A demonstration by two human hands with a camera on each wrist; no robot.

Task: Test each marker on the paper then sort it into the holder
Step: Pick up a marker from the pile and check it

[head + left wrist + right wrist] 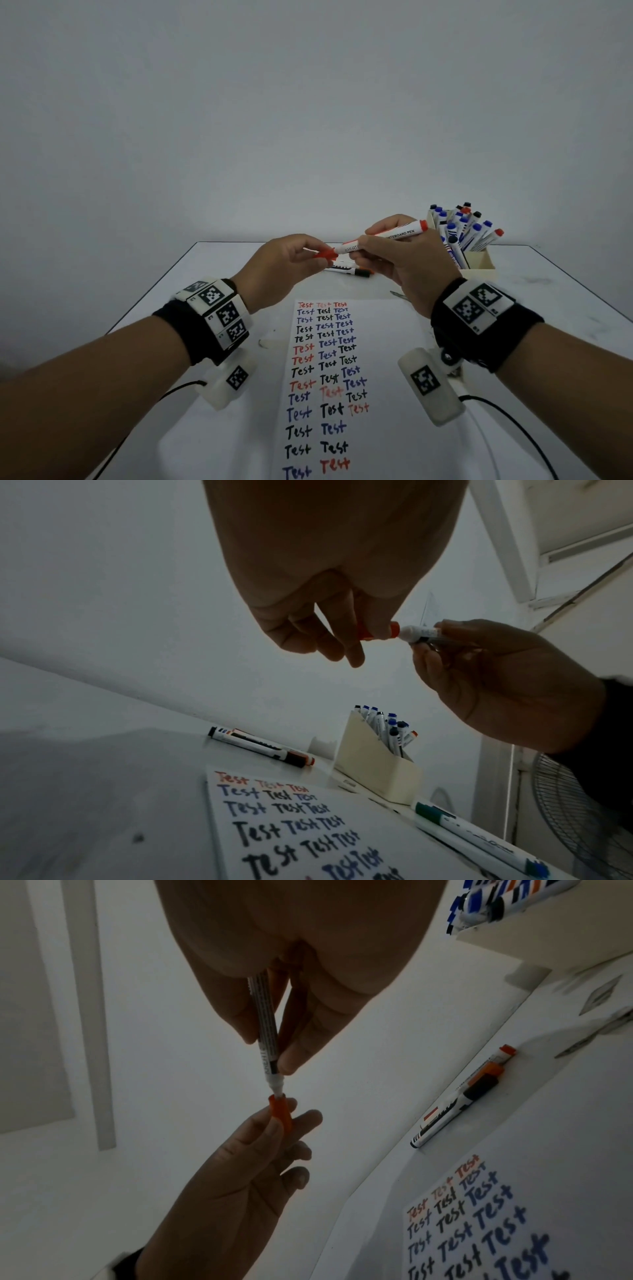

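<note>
My right hand [387,253] grips a white whiteboard marker [383,238] with a red end, held above the far side of the table. My left hand [301,253] pinches its red cap [325,254] at the marker's tip. In the right wrist view the cap [279,1112] sits just at the nib, partly off the marker [267,1031]. The left wrist view shows the cap [377,631] against the barrel's nose [411,633]. Below lies the paper [329,377] covered with rows of "Test" in red, blue and black. The cream holder [478,263] stands far right, holding several markers.
Two markers [349,269] lie side by side on the white table [212,274] beyond the paper. A green-capped marker [479,840] lies right of the paper, near the holder. A fan [578,818] stands past the table's right edge. Cables trail from both wrists.
</note>
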